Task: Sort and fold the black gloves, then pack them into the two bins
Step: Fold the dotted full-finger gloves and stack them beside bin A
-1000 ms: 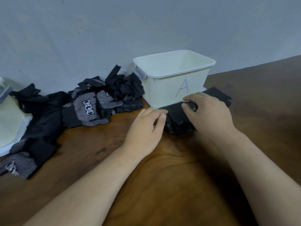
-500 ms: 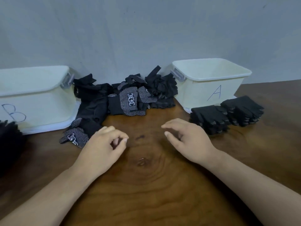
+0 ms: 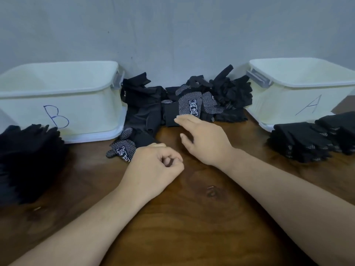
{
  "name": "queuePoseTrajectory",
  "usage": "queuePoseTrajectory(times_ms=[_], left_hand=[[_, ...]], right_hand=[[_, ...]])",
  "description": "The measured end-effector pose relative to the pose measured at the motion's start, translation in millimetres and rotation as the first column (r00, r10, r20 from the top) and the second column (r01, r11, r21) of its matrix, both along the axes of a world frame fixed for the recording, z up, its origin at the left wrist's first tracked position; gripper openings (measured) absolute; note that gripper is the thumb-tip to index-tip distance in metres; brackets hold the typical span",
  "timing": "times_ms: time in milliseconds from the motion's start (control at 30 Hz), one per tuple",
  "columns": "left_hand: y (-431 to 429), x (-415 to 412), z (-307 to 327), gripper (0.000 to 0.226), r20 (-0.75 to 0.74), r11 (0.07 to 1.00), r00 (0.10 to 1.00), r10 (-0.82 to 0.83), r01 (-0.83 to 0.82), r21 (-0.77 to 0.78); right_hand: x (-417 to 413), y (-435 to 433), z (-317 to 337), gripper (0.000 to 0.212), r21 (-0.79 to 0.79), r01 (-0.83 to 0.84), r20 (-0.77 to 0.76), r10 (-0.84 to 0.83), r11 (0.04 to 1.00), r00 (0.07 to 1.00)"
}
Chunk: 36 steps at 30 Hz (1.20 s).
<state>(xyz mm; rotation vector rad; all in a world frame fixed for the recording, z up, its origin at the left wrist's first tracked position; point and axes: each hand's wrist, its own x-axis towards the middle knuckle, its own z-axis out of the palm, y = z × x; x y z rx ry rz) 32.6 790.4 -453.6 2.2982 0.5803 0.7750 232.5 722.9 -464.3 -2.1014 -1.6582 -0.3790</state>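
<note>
Gloves (image 3: 184, 104), black knit with white grip dots, lie heaped right of bin B (image 3: 57, 89), reaching bin A (image 3: 307, 87); both bins are white plastic rectangles. Two folded stacks (image 3: 307, 143) sit farther right, and one dark pile (image 3: 28, 150) lies before B. Left hand (image 3: 153, 169) is clenched and empty. Right hand (image 3: 205, 141) is flat, fingers released, at the heap's edge. Wooden table (image 3: 192, 217), grey wall.

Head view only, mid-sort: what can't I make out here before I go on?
Head view:
- Bin B and bin A: front walls hide their floors.
- Dark glove stack, left: blurred, cut by frame edge.
- Folded glove stack by bin A: cut by right edge.
- Dotted glove: print partly behind left hand.
</note>
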Motion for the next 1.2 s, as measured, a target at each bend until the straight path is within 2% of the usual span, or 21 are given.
queuePoseTrajectory(times_ms=[133,233,300,467,600,767,900,1033,1100,1200], left_hand=[[3,-2,3,0.021,-0.013,0.996,1.000,0.015,-0.016,-0.092],[2,-1,4,0.020,-0.023,0.993,1.000,0.020,-0.023,-0.117],[2,-1,4,0.023,-0.005,0.990,1.000,0.028,-0.029,-0.136],[3,-2,5,0.026,0.044,0.989,0.998,0.037,-0.030,-0.146],[1,-2,7,0.020,0.077,0.987,0.996,0.033,-0.021,-0.158],[0,-3,7,0.025,0.091,0.987,0.994,0.054,-0.040,-0.154],[-3,-5,8,0.023,0.097,0.994,0.995,0.004,0.007,-0.111],[-7,-5,8,0.024,0.100,0.996,0.995,-0.017,0.025,-0.084],[-10,-4,9,0.027,0.079,0.997,0.997,-0.009,0.016,-0.078],[-14,-4,12,0.031,0.075,0.996,0.997,0.011,-0.004,-0.093]], right_hand=[[2,32,2,0.059,-0.057,0.005,0.091,0.001,0.998,0.996],[4,47,4,0.073,-0.067,0.090,0.159,-0.078,0.994,0.984],[5,51,3,0.074,-0.048,0.132,0.177,-0.122,0.990,0.977],[10,40,2,0.049,0.023,0.060,0.185,-0.063,0.998,0.981],[8,16,8,0.037,0.125,-0.095,-0.026,0.099,0.988,0.995],[1,-33,14,0.024,0.157,-0.119,-0.170,0.145,0.980,0.975],[-8,-81,14,0.022,0.051,-0.211,-0.134,0.216,0.976,0.967],[-10,-116,12,0.026,-0.039,-0.219,-0.055,0.217,0.975,0.975],[-8,-123,15,0.023,-0.019,-0.214,0.012,0.214,0.977,0.977],[-5,-125,32,0.017,0.129,-0.172,0.015,0.171,0.977,0.985]])
